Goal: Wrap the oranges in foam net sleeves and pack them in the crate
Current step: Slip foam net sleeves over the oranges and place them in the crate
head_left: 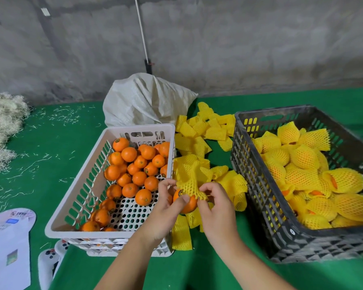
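The left hand (168,203) grasps a round orange (187,204) while the right hand (215,203) pinches the yellow foam net sleeve (190,185) draped over its top. They meet above the green table (40,147), between a white plastic basket (76,197) of bare oranges and a dark slatted crate (258,185) holding wrapped ones, with loose yellow sleeves (199,130) piled beyond.

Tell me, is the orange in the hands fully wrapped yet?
Not yet: the yellow sleeve covers only the top of the orange; its lower half shows bare.

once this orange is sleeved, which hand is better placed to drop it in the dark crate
Probably the right hand: the dark grey plastic crate of wrapped oranges sits on its side. The left hand, gripping the round orange in its yellow foam net sleeve, would reach across.
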The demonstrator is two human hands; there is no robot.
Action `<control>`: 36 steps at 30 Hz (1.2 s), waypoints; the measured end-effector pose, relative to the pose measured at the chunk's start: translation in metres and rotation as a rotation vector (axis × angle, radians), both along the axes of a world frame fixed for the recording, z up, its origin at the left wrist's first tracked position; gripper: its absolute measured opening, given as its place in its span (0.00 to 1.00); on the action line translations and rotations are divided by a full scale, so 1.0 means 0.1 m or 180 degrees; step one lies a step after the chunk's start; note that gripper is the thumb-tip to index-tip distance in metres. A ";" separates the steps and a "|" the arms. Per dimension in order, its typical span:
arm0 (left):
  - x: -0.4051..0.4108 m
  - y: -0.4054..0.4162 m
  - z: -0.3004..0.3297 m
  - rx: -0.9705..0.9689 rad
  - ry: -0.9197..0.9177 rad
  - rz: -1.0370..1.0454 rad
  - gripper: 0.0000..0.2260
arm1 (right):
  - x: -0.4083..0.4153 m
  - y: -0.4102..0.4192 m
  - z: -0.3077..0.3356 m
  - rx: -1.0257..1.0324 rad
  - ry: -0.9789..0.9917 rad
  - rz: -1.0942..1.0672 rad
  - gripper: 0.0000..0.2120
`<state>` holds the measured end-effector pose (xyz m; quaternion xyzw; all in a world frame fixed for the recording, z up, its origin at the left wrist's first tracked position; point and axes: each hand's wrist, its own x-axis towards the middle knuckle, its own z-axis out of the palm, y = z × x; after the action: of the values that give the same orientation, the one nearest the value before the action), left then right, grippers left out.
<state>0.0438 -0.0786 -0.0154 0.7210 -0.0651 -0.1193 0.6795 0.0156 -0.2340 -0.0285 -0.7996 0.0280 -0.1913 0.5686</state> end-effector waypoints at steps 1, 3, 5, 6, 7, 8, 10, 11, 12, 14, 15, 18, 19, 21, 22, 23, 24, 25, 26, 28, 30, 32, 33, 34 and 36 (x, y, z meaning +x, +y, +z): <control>0.01 0.01 -0.02 -0.0044 -0.0056 0.0034 0.21 | -0.02 0.01 0.01 -0.0021 -0.0007 0.0030 0.17; 0.04 0.06 -0.07 -0.0239 -0.0056 0.0096 0.23 | -0.05 0.05 0.02 -0.0146 -0.0113 0.0138 0.16; 0.06 0.11 -0.11 -0.0315 -0.0002 0.0142 0.23 | -0.09 0.13 0.04 -0.0337 -0.0284 0.0319 0.17; 0.06 0.12 -0.13 -0.0318 0.0003 0.0162 0.22 | -0.09 0.17 0.05 -0.0425 -0.0347 0.0419 0.17; 0.06 0.14 -0.14 -0.0326 0.0026 0.0161 0.21 | -0.09 0.20 0.05 -0.0488 -0.0356 0.0491 0.16; 0.08 0.15 -0.16 -0.0369 0.0094 0.0115 0.23 | -0.08 0.21 0.05 -0.0515 -0.0309 0.0512 0.17; 0.10 0.19 -0.18 -0.0367 0.0200 -0.0133 0.31 | -0.04 0.18 0.04 -0.0485 -0.0129 0.0410 0.18; 0.10 0.19 -0.18 -0.0312 0.0175 -0.0299 0.34 | -0.03 0.15 0.04 -0.0471 -0.0030 0.0332 0.19; 0.10 0.19 -0.18 -0.0289 0.0109 -0.0402 0.34 | -0.01 0.12 0.04 -0.0475 0.0042 0.0260 0.19; 0.09 0.17 -0.20 -0.0377 -0.0023 -0.0291 0.30 | 0.01 0.07 0.07 -0.0531 0.0029 0.0161 0.17; 0.08 0.15 -0.21 -0.0445 -0.0072 -0.0137 0.28 | 0.00 0.07 0.08 -0.0567 -0.0040 0.0144 0.16; 0.07 0.12 -0.25 -0.0378 -0.0297 0.0341 0.24 | -0.06 0.14 0.12 -0.0922 -0.0495 0.0204 0.09; 0.08 0.11 -0.25 -0.0317 -0.0369 0.0463 0.25 | -0.09 0.18 0.10 -0.1035 -0.0626 0.0237 0.07; 0.09 0.11 -0.25 -0.0263 -0.0463 0.0582 0.26 | -0.12 0.23 0.03 -0.0933 -0.0654 0.0206 0.08; 0.08 0.10 -0.26 -0.0251 -0.0504 0.0610 0.24 | -0.12 0.23 -0.01 -0.0750 -0.0569 0.0148 0.11; 0.08 0.09 -0.26 -0.0215 -0.0552 0.0635 0.22 | -0.12 0.23 -0.03 -0.0559 -0.0446 0.0088 0.15; 0.07 0.08 -0.26 -0.0160 -0.0595 0.0639 0.21 | -0.11 0.22 -0.05 -0.0400 -0.0331 0.0049 0.20; 0.06 0.08 -0.26 -0.0112 -0.0627 0.0588 0.21 | -0.11 0.22 -0.06 -0.0274 -0.0265 0.0037 0.24; 0.05 0.08 -0.26 -0.0094 -0.0640 0.0472 0.23 | -0.10 0.22 -0.07 -0.0185 -0.0254 0.0038 0.26; 0.05 0.11 -0.27 -0.0165 -0.0604 0.0197 0.29 | -0.07 0.21 -0.05 -0.0143 -0.0305 0.0015 0.27; 0.05 0.14 -0.26 -0.0298 -0.0536 0.0098 0.30 | -0.02 0.18 -0.01 -0.0198 -0.0375 -0.0043 0.24; 0.05 0.14 -0.25 -0.0349 -0.0512 0.0209 0.25 | 0.04 0.14 0.02 -0.0322 -0.0500 -0.0114 0.18; 0.05 0.13 -0.25 -0.0349 -0.0524 0.0281 0.22 | 0.05 0.13 0.03 -0.0400 -0.0574 -0.0154 0.16; 0.05 0.12 -0.25 -0.0353 -0.0541 0.0341 0.19 | 0.06 0.13 0.04 -0.0476 -0.0657 -0.0197 0.14; 0.06 0.11 -0.25 -0.0400 -0.0526 0.0465 0.16 | 0.04 0.16 0.05 -0.0660 -0.0886 -0.0235 0.11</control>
<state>0.0499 -0.0671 -0.0400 0.6872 -0.0755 -0.0054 0.7225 0.0192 -0.2182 -0.0238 -0.8182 -0.0415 -0.3227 0.4741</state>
